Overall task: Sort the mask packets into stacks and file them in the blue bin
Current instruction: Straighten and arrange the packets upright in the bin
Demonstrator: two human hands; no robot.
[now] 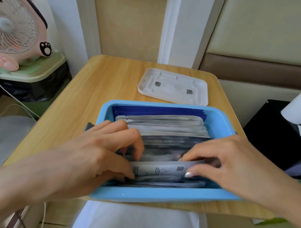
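Filing step: left hand [101, 151] and right hand [234, 162] pinch one packet [160, 169] at 6 o'clock in the bin [155, 194]. Next, probably: seat it upright.

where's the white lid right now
In the head view, the white lid lies flat on the wooden table, just behind the blue bin, towards the table's far right corner.

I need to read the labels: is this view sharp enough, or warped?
Head view: the printed packet between left hand and right hand is blurred, text unreadable; the wide angle bows the blue bin; lighting soft, even.
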